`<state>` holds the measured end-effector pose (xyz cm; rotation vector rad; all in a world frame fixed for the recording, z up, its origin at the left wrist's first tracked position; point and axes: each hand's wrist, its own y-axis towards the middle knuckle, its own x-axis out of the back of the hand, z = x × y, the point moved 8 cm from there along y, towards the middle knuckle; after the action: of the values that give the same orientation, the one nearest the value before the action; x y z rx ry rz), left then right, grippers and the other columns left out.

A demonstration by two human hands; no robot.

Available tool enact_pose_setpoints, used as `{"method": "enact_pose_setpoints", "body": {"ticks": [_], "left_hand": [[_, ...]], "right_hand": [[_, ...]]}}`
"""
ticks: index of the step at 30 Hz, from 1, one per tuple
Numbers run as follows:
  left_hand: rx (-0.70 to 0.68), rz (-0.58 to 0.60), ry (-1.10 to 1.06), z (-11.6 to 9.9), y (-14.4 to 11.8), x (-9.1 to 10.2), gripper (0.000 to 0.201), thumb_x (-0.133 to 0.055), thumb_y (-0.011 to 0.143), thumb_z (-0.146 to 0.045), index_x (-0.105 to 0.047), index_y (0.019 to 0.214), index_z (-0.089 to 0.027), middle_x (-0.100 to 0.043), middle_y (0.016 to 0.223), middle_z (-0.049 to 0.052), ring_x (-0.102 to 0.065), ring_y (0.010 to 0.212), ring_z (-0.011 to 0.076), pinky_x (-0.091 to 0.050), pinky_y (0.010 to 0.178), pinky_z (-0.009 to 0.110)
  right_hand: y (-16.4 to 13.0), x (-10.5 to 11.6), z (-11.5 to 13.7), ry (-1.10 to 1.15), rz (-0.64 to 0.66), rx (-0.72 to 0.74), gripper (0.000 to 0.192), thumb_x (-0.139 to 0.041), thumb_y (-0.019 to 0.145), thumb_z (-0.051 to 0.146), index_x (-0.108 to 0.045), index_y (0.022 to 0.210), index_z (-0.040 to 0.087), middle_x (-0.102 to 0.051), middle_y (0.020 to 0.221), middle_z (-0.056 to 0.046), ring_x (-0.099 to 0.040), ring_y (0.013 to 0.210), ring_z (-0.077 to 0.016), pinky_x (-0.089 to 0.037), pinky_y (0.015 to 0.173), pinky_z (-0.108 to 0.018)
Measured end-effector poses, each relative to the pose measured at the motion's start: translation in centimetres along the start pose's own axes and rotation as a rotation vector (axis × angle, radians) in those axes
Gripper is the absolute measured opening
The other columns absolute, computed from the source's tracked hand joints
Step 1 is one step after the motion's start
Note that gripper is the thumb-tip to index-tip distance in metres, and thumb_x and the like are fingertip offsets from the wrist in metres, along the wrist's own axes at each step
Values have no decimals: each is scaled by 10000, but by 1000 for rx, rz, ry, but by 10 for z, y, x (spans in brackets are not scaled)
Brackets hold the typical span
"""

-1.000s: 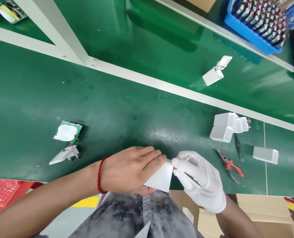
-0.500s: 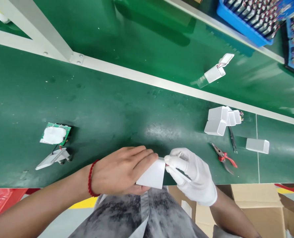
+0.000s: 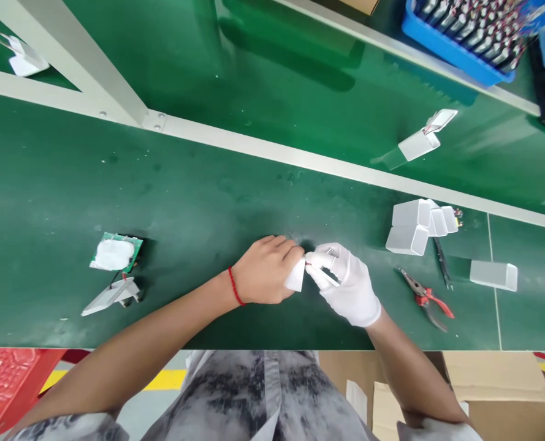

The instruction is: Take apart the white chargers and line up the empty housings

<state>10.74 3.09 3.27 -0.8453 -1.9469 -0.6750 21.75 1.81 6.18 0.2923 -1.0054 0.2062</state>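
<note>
— Where is the white casing?
— Over the green belt, clamped in the bare left hand; the gloved right hand pinches its end.
— Risk?
— A loose grip could let it slip, likely straining the thin wires.

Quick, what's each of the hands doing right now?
Left hand: closed on the white casing.
Right hand: gloved, pinching a thin white piece at the casing.
</note>
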Motion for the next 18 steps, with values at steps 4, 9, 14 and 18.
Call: {"method": "enact_pose_setpoints", "body": {"ticks": [4,9,14,18], "left_hand": [[-33,18,-37,0,-1,0,235,-554,793,-298,-562,963,-135,-636,866,94,-589,779,250,-474,699,396],[-54,14,-66,1,-2,1,254,-566,780,-286,-564,980,-128,-638,862,92,-601,790,247,-480,725,380],[-47,-3,-74,3,0,1,225,-554,798,-300,-564,949,-134,-638,843,95,-603,770,248,-488,717,383],[21,-89,-232,9,0,9,331,-626,824,-437,-537,966,-151,-632,868,86,-616,787,243,-499,742,379]], "right_hand": [[-3,0,0,72,-6,-19,125,-577,901,242,-697,933,258,-684,889,-21,-663,726,-139,-538,649,-243],[-2,0,0,129,7,-21,113,-589,896,224,-689,935,260,-690,895,-17,-672,756,-142,-547,685,-248],[0,-3,-4,167,-12,-36,110,-600,892,207,-685,936,259,-680,900,-13,-671,785,-138,-558,713,-248],[13,-2,-3,398,21,-83,367,-639,879,272,-600,1244,287,-645,1125,-54,-674,843,-140,-587,769,-290]]}}
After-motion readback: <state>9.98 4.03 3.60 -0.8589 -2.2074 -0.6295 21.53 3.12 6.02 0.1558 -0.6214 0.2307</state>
